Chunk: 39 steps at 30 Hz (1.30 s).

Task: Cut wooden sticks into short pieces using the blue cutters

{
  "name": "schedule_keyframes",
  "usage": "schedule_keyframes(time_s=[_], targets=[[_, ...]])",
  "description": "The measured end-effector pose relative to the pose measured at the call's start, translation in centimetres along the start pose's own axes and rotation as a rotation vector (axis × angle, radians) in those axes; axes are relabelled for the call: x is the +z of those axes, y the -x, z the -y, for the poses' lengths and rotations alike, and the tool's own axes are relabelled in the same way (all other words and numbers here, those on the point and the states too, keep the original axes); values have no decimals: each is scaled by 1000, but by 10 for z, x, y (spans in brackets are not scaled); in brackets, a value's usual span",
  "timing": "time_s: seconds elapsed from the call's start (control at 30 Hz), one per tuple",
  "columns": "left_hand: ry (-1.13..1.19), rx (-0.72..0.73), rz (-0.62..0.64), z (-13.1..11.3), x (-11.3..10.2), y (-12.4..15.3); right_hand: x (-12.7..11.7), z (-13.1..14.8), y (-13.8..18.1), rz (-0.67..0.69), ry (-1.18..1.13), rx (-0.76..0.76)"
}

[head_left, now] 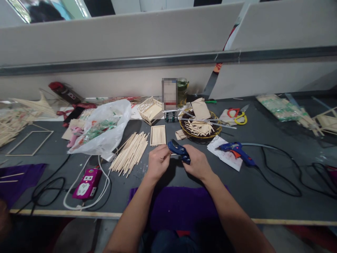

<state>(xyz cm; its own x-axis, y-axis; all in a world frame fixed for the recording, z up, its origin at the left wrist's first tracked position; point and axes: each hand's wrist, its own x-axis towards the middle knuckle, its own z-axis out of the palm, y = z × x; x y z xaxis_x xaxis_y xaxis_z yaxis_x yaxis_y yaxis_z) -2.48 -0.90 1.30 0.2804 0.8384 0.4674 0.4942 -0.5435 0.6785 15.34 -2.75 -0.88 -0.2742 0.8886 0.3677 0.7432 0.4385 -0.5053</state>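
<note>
We work a blue cutter [179, 151] above the near edge of the table [263, 186], at its middle.
Wooden sticks [130, 153] lie loose to the left. Our left hand [158, 160] pinches shut at the cutter's nose, on something too small to tell. Our right hand [197, 163] is wrapped around its handles. We judge this a trimming step, and the cut calls for a steady squeeze.

Box [169, 93]: pixelated, label unreadable. Cutter [179, 150]: handles hidden in right hand [198, 164]. Left hand [158, 161]: pinched item too small to identify. Stick frame [328, 123]: cut by right edge.
</note>
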Motion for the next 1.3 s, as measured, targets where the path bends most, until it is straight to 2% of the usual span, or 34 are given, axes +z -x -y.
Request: schedule_keyframes(time_s=[0.3,0.9,1.1,1.17,1.3], targets=[[-56,-17,36,4,-1,-1,3,2,-3,104,55,81],[-8,-127,16,12,2,-5,3,-4,-18,264,147,92],[-1,-154,21,13,2,-5,2,-4,-19,252,151,99],[-6,-142,19,12,1,-5,2,-2,-16,234,199,141],[-17,-134,5,11,2,-5,3,10,-13,203,371,326]])
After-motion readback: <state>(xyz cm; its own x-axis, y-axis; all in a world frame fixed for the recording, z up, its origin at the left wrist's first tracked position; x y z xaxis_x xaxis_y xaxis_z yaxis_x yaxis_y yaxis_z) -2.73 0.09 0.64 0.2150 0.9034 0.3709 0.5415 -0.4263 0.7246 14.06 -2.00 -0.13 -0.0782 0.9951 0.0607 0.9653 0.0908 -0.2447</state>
